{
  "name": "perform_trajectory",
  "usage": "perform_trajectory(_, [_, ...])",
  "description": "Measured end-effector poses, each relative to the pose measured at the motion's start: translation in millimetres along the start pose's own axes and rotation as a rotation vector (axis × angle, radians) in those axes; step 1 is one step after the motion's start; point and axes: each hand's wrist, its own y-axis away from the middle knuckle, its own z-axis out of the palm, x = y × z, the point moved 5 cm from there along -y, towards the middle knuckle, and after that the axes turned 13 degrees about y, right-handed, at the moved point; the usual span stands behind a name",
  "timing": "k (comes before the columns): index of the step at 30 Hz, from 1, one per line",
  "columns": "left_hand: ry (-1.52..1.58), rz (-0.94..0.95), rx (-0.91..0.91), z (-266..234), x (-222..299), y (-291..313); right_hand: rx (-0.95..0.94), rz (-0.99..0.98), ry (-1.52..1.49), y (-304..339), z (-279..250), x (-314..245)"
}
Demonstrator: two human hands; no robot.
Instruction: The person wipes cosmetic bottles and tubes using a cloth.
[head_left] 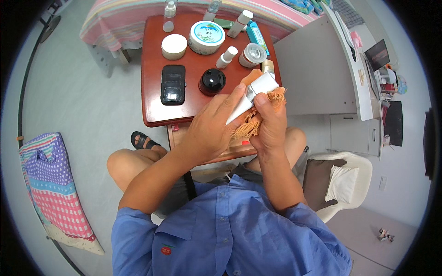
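Note:
Above the near right part of the red-brown table (152, 92), my two hands are close together. A white squeeze tube (240, 109) with a silvery band and a wide white cap lies slantwise between them, cap end up to the right. My left hand (209, 129) is closed along the tube's left side. Bunched under and around the tube is an orange cloth (248, 129) with a stringy fringe. My right hand (272, 124) is closed on this cloth, its thumb against the tube near the cap. A black round jar (212, 82) stands just beyond my left hand.
On the table are a black case (173, 85), a cream-lidded jar (174, 46), a large white tub (206, 37), a clear-lidded jar (252, 55), a blue box (258, 38) and several bottles. A drawer (179, 134) is pulled out below. A grey-white desk (309, 64) rises on the right.

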Motion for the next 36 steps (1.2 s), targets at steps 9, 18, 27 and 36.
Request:
perform_trajectory(9, [0.144,-0.107,-0.144,-8,-7,-2,-0.03,-0.28,0.236,-10,-21,-48])
perform_trajectory(18, [-0.117,0.02,-0.357,-13,-6,-3,-0.192,0.018,0.236,-11,-31,-43])
perform_trajectory(27, [0.497,-0.201,0.019,15,-35,10,0.315,-0.112,0.288,2,-10,-8])
perform_trajectory(36, [0.944,-0.49,0.213,-4,-44,7,0.151,-0.42,0.908,16,11,9])
